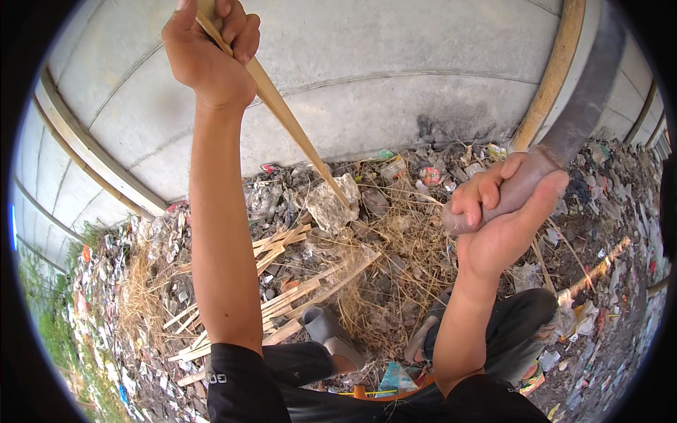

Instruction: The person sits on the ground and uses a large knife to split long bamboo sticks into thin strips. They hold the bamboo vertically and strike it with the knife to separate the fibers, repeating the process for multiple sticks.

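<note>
My left hand (215, 67) is raised at the upper left, its fingers wrapped round a long pale strip of split wood or bamboo (289, 123). The strip slants down to the right, and its lower end meets a rough whitish stone (326, 210) on the ground. On the right, my right hand (497, 225) grips the thick, rounded handle (522, 185) of a machete. Its broad dark blade (589, 92) points up toward the upper right, apart from the strip, and its far end runs to the picture's edge.
Several split strips (296, 299) lie in a loose pile left of my feet. Dry straw (402, 247) and scattered litter (613, 211) cover the ground. A grey panel wall (395, 49) stands ahead, with a bamboo pole (553, 74) against it. Green plants (53, 324) grow at far left.
</note>
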Action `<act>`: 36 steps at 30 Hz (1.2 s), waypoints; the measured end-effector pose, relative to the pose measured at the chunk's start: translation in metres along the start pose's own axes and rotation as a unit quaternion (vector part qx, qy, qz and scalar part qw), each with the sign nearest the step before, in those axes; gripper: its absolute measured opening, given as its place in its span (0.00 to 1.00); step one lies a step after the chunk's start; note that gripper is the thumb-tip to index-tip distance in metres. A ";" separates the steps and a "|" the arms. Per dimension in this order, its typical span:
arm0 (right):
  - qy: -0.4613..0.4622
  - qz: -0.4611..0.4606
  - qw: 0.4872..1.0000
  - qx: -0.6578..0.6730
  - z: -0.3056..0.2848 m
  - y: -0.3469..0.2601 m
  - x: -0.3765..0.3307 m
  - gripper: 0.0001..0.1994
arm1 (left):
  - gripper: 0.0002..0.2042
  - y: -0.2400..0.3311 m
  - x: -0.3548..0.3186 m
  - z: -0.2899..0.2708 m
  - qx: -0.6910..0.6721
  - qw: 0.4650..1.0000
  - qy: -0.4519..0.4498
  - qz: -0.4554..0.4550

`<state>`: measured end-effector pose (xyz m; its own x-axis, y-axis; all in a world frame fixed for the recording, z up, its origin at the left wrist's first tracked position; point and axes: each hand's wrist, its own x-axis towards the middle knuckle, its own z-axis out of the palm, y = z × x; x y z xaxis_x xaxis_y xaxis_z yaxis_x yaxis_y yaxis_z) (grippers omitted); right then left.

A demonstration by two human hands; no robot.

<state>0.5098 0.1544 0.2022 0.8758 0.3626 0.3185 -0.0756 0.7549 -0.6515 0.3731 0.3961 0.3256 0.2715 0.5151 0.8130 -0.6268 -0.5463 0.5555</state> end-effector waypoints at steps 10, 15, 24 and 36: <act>-0.023 0.432 0.883 -0.182 -0.076 0.111 -0.079 0.28 | 0.22 0.002 -0.003 0.003 0.048 0.993 0.107 0.029; 0.002 0.140 0.986 -0.096 -0.016 0.006 0.005 0.31 | 0.20 0.001 -0.007 0.008 0.029 0.989 0.111 0.090; -0.248 0.439 0.798 -0.331 -0.094 0.131 -0.130 0.23 | 0.21 -0.031 0.014 0.018 -0.042 0.995 0.082 0.026; -0.043 -0.009 0.999 0.014 -0.007 -0.026 0.031 0.34 | 0.20 -0.039 0.015 0.038 -0.068 0.995 0.038 0.066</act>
<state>0.5425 0.1427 0.2242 0.8327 0.3936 0.3895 -0.0743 0.7765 -0.6257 0.4293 0.4004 0.3226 0.1283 0.4962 0.8587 -0.7474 -0.5207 0.4126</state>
